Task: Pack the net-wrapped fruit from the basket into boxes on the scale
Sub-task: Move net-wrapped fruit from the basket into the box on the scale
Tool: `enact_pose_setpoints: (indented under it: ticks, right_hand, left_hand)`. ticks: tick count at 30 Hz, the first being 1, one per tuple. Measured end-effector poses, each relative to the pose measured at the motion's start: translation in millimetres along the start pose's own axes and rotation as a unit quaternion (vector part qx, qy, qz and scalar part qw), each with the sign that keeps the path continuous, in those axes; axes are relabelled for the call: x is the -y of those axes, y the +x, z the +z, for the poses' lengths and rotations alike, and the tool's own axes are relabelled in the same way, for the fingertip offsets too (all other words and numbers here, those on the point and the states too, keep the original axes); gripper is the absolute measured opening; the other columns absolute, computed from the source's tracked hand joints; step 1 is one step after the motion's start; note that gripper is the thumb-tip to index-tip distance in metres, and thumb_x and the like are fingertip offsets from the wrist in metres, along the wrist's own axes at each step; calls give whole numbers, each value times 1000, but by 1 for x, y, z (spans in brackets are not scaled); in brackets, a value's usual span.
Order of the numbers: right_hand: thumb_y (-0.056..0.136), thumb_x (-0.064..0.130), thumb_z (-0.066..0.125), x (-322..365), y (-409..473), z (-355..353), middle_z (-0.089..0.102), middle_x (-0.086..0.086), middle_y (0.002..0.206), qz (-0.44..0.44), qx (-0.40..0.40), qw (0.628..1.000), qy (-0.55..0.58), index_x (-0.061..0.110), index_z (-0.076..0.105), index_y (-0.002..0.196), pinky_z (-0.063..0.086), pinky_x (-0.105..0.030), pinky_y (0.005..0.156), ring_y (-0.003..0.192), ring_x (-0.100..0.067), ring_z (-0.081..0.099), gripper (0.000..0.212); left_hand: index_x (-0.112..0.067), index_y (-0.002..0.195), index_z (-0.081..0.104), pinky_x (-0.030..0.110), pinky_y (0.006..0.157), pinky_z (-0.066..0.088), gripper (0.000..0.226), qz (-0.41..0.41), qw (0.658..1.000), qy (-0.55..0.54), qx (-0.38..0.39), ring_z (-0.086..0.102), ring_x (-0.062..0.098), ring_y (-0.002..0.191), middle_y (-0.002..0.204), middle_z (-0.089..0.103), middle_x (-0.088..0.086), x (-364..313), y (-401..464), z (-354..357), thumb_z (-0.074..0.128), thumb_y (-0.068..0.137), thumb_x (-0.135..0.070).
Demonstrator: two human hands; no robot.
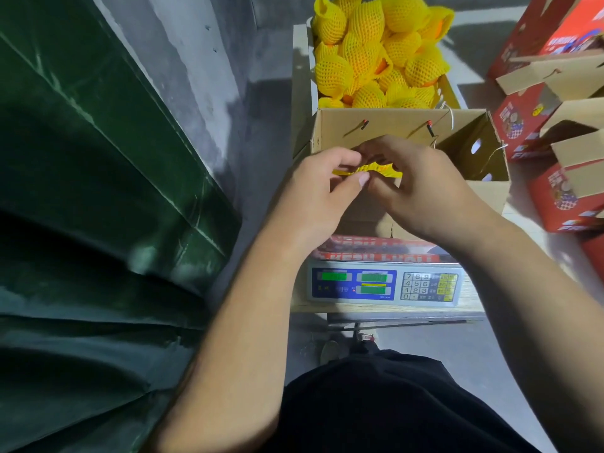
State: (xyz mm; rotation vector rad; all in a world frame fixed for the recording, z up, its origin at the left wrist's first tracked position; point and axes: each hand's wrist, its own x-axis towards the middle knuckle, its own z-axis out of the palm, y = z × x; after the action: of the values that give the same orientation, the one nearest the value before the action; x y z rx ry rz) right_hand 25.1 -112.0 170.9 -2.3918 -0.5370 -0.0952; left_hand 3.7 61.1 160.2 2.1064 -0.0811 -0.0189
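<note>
Nearest to me the person's dark trousers (392,403) fill the bottom of the view, with both bare forearms reaching forward over the scale (385,284). Its green displays are lit, and it sits on a pale worktop (470,307). On the scale stands an open cardboard box (392,125), red printed on the outside, its flaps up.

Above the box opening the two hands meet. The left hand (322,184) pinches a flattened yellow foam net (366,170) between thumb and fingers; the right hand (421,188) curls its fingers round the other end of the same net. I cannot tell whether any fruit is inside it.

Beyond the box, the basket (302,76) is heaped with net-wrapped fruit (369,50), yellow sleeves over orange skin. To the right lie more red boxes (555,125), some open. A green tarpaulin (98,191) hangs at the left.
</note>
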Motion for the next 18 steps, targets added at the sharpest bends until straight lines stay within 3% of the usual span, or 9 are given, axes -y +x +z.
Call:
enact_pose_setpoints:
  ticks: [3,7,15,18]
  right_hand:
    - [98,16,66,1,-1,2,72,-2,122,2,7,1000,-5,16,68,129,54,-36,93,111,-21,66,32]
    - [97,14,66,3,-1,2,72,-1,122,3,10,1000,-2,16,67,130,54,-38,96,111,-20,66,32]
    - [97,14,65,3,-1,7,72,-1,120,4,15,1000,4,15,67,130,55,-40,95,109,-20,67,33]
    - [97,15,66,1,1,7,73,-1,119,7,19,1000,5,15,67,130,55,-43,96,109,-20,67,33]
  left_hand:
    - [-25,130,69,25,90,54,28,1,1000,-4,3,68,5,108,115,72,-13,1,-1,-2,67,102,-30]
    - [-25,129,69,19,88,52,26,5,1000,2,1,68,3,107,114,71,-14,4,-2,-3,65,103,-27]
    - [-24,129,70,26,96,54,26,-1,1000,-26,10,68,4,108,114,72,-13,13,1,-3,66,103,-26]
    - [-25,128,70,22,93,53,26,-7,999,-32,10,68,1,105,111,72,-16,16,3,-2,67,102,-27]
